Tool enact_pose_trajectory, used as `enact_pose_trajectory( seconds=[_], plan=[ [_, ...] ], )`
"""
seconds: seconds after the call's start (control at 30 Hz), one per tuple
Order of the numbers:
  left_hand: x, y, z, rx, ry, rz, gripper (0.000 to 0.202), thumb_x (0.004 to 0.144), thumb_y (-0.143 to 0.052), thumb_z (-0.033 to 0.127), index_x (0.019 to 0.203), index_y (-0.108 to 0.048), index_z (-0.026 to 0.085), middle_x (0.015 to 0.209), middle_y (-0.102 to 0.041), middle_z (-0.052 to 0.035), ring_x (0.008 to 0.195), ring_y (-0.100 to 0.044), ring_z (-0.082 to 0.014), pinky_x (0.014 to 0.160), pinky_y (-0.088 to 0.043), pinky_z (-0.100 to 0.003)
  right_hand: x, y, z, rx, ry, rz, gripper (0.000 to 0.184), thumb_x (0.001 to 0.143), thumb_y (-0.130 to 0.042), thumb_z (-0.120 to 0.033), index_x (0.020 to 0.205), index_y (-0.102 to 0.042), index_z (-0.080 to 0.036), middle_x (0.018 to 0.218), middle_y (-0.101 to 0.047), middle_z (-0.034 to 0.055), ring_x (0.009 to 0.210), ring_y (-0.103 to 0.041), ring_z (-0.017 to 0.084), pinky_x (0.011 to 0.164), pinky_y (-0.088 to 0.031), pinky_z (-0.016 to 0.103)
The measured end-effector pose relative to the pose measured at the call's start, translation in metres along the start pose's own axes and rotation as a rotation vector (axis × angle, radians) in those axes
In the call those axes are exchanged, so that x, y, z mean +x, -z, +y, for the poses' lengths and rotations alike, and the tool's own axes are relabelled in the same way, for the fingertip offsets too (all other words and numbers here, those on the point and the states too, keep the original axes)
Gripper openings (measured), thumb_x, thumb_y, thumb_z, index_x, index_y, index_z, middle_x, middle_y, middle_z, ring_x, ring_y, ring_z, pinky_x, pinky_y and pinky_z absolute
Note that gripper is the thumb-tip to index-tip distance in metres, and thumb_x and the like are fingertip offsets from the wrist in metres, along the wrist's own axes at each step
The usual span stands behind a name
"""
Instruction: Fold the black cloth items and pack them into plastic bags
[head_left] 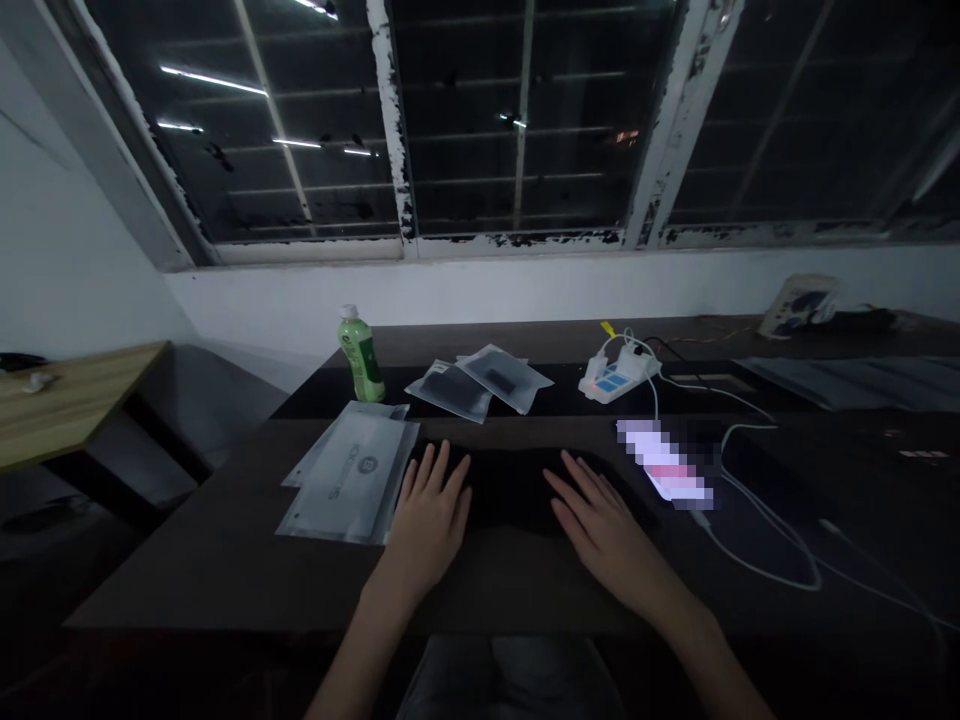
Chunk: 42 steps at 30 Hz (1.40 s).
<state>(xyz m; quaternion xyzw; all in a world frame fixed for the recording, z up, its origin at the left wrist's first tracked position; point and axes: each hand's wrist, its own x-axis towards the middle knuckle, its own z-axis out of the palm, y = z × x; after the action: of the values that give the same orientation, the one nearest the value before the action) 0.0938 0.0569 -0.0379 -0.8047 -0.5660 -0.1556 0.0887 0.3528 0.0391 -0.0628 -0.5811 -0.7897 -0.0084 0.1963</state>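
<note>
Both of my hands lie flat, fingers stretched out, on a dark piece of cloth (510, 485) spread on the dark table (225, 560). My left hand (433, 510) rests on the cloth's left end, right beside a stack of clear plastic bags (352, 475). My right hand (596, 515) rests on the cloth's right part, a little left of a lit phone (667, 465). Neither hand holds anything.
A green bottle (361, 353) stands at the back left. Two clear bags with dark contents (480, 382) lie behind the cloth. A white power strip (619, 374) with white cables (757, 570) sits at the right. A wooden table (67, 395) stands far left; windows run behind.
</note>
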Motion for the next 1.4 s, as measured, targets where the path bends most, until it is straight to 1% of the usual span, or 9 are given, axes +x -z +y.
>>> enact_pose_trajectory(
  seconds=[0.2,0.37,0.5,0.6,0.77,1.07,1.23,1.33,1.4],
  plan=[
    [0.003,-0.003,-0.003,0.066,0.101,-0.238,0.050,0.100,-0.041,0.035,0.144,-0.045,0.011,0.151,-0.042,-0.0164,0.139,-0.040,-0.0336,0.111,-0.037,-0.049,-0.003,0.003,0.009,0.029,-0.079,-0.189,0.051,0.102,-0.030,-0.043,0.149,-0.039,-0.027,0.157,-0.033,0.0043,0.146,-0.026,0.023,0.118,-0.025,0.049],
    [0.017,0.011,-0.013,0.126,0.019,-0.227,0.041,0.100,-0.040,0.030,0.125,-0.061,0.005,0.128,-0.062,-0.0215,0.120,-0.057,-0.0341,0.099,-0.047,-0.047,0.012,0.019,0.013,-0.052,-0.054,-0.214,0.048,0.101,-0.032,-0.033,0.144,-0.047,-0.020,0.147,-0.049,0.0110,0.135,-0.044,0.027,0.109,-0.038,0.046],
    [0.050,0.004,-0.027,0.128,-0.059,-0.204,0.041,0.096,-0.043,0.018,0.135,-0.052,0.007,0.140,-0.051,-0.0223,0.131,-0.047,-0.0358,0.105,-0.041,-0.048,0.052,0.029,0.017,-0.144,0.005,-0.259,0.049,0.099,-0.038,-0.027,0.145,-0.044,-0.010,0.128,-0.061,0.0192,0.116,-0.059,0.029,0.095,-0.047,0.041],
    [0.070,-0.006,-0.040,0.109,-0.099,-0.208,0.043,0.093,-0.041,0.009,0.135,-0.051,0.010,0.138,-0.054,-0.0194,0.129,-0.049,-0.0319,0.104,-0.042,-0.046,0.082,0.029,0.023,-0.170,0.037,-0.324,0.039,0.097,-0.044,-0.022,0.133,-0.056,-0.014,0.116,-0.067,0.0164,0.104,-0.066,0.027,0.084,-0.050,0.036],
    [0.078,-0.008,-0.051,0.076,-0.098,-0.195,0.030,0.092,-0.040,0.007,0.103,-0.067,0.015,0.107,-0.068,-0.0150,0.101,-0.065,-0.0268,0.086,-0.052,-0.038,0.101,0.026,0.026,-0.201,0.047,-0.318,0.022,0.095,-0.049,-0.018,0.099,-0.070,-0.019,0.099,-0.073,0.0105,0.094,-0.070,0.025,0.075,-0.049,0.032],
    [0.106,0.007,-0.058,-0.034,-0.055,-0.044,0.018,0.095,-0.044,0.015,0.095,-0.062,0.017,0.100,-0.065,-0.0106,0.097,-0.062,-0.0238,0.083,-0.050,-0.034,0.116,0.037,0.026,-0.241,-0.067,-0.170,0.032,0.098,-0.042,-0.025,0.100,-0.074,-0.019,0.091,-0.074,0.0115,0.085,-0.071,0.025,0.072,-0.049,0.032],
    [0.086,0.043,-0.057,-0.140,-0.087,0.050,0.015,0.099,-0.042,0.023,0.103,-0.056,0.019,0.101,-0.065,-0.0070,0.095,-0.063,-0.0209,0.084,-0.049,-0.032,0.095,0.058,0.025,-0.192,-0.092,-0.019,0.031,0.097,-0.041,-0.028,0.108,-0.070,-0.022,0.091,-0.071,0.0071,0.084,-0.068,0.023,0.073,-0.050,0.032],
    [0.049,0.068,-0.054,-0.281,-0.219,0.046,0.015,0.098,-0.043,0.024,0.099,-0.057,0.021,0.095,-0.065,-0.0043,0.091,-0.063,-0.0199,0.084,-0.048,-0.033,0.059,0.072,0.028,-0.056,0.076,0.153,0.025,0.094,-0.047,-0.030,0.093,-0.070,-0.021,0.103,-0.066,0.0093,0.098,-0.063,0.024,0.087,-0.050,0.036],
    [0.019,0.081,-0.052,-0.348,-0.251,-0.026,0.015,0.097,-0.045,0.026,0.097,-0.060,0.023,0.094,-0.066,-0.0034,0.091,-0.063,-0.0196,0.082,-0.048,-0.032,0.031,0.080,0.030,0.065,0.172,0.146,0.023,0.094,-0.049,-0.033,0.090,-0.069,-0.023,0.119,-0.062,0.0090,0.109,-0.060,0.025,0.095,-0.048,0.039]
  ],
)
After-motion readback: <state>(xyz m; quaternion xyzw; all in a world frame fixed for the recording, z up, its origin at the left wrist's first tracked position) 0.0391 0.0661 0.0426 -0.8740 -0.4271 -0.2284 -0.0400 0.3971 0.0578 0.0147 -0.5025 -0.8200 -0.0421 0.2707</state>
